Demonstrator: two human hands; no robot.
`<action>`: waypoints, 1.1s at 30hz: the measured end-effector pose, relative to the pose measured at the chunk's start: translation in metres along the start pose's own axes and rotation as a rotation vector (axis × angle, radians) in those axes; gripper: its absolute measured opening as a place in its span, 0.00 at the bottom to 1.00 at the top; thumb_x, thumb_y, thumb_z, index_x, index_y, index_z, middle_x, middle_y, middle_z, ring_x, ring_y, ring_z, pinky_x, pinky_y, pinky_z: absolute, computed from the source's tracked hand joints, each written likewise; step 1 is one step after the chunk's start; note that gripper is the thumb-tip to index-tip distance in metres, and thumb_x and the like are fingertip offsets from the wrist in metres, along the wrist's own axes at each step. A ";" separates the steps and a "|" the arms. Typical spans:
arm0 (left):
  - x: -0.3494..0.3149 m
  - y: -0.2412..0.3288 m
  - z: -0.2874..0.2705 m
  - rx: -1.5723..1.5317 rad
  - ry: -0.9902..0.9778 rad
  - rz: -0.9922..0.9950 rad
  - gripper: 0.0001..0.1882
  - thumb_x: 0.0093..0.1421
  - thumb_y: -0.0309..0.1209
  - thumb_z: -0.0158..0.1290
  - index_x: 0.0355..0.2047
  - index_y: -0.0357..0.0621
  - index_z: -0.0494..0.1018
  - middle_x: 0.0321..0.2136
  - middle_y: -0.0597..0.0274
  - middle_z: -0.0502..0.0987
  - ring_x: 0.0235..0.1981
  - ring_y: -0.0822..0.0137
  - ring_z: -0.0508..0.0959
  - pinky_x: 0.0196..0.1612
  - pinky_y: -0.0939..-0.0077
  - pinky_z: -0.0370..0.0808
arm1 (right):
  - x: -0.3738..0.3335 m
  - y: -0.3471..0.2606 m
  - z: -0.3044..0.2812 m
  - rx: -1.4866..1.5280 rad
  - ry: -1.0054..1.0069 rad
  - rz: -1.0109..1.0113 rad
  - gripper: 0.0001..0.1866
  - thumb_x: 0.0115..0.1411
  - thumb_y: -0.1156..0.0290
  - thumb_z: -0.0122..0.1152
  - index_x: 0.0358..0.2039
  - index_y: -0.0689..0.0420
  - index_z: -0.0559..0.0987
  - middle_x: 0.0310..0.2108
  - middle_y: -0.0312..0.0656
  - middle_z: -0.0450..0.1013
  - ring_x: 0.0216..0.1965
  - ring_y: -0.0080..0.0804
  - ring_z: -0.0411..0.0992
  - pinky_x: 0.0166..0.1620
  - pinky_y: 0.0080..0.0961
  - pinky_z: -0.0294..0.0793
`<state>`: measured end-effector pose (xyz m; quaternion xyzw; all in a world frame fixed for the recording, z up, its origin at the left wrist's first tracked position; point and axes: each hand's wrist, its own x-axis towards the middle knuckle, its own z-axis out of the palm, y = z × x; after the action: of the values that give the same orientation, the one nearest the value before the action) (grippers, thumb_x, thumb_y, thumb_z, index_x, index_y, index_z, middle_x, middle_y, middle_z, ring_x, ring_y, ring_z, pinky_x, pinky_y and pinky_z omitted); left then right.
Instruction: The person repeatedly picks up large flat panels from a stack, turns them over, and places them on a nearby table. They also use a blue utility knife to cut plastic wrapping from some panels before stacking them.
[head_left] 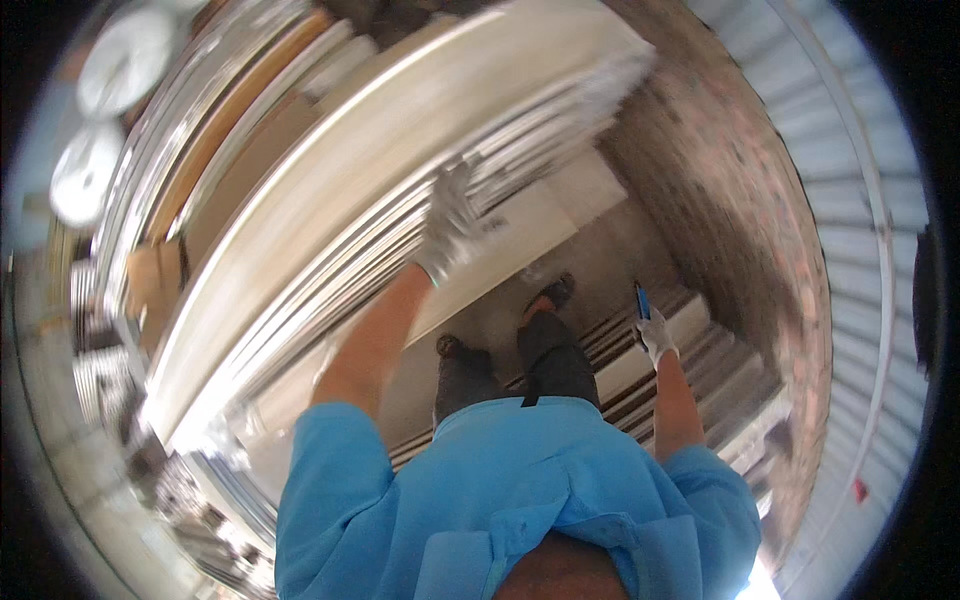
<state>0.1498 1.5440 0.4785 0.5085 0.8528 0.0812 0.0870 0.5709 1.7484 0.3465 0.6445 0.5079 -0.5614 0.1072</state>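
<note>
My left hand (450,228), in a pale work glove, reaches forward to the edges of a stack of long, light-coloured panels (400,120). Motion smears its fingers, so I cannot tell whether they grip a panel edge or only lie against it. Out to the right, my right hand (655,337), gloved too, is closed around a slim blue tool with a dark tip (642,301). The tool points away from me; its exact kind is too small to make out. Below that hand lies another stack of boards (690,340).
I stand on a grey floor (620,245) in the gap between the two stacks. A brick wall (750,190) and corrugated metal sheeting (850,200) rise on the right. White rolls (125,65) and a brown cardboard piece (155,280) are at the left.
</note>
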 end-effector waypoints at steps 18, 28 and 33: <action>-0.755 0.158 0.121 -0.851 1.281 -2.258 0.20 0.63 0.39 0.54 0.50 0.38 0.76 0.46 0.59 0.80 0.45 0.68 0.77 0.51 0.74 0.71 | -0.085 -0.153 0.336 -1.246 -0.839 -0.385 0.13 0.62 0.74 0.48 0.48 0.53 0.69 0.20 0.35 0.67 0.15 0.26 0.66 0.17 0.27 0.68; -0.660 0.171 0.146 -1.456 1.910 -1.850 0.25 0.62 0.40 0.58 0.53 0.35 0.73 0.41 0.63 0.79 0.38 0.73 0.76 0.43 0.77 0.73 | -0.345 -0.047 0.585 -1.397 -1.413 -0.571 0.12 0.67 0.62 0.53 0.48 0.52 0.71 0.22 0.35 0.69 0.17 0.20 0.67 0.19 0.19 0.67; -0.741 0.139 0.129 -1.246 1.845 -1.967 0.25 0.64 0.39 0.56 0.55 0.35 0.70 0.46 0.60 0.77 0.45 0.70 0.76 0.50 0.75 0.73 | -0.489 0.069 0.667 -1.419 -1.628 -0.476 0.13 0.68 0.59 0.52 0.44 0.55 0.73 0.26 0.37 0.72 0.20 0.21 0.70 0.22 0.18 0.70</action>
<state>0.6441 0.9628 0.4338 -0.6059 0.4282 0.6205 -0.2541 0.2860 0.9830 0.4923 -0.2394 0.6032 -0.4051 0.6440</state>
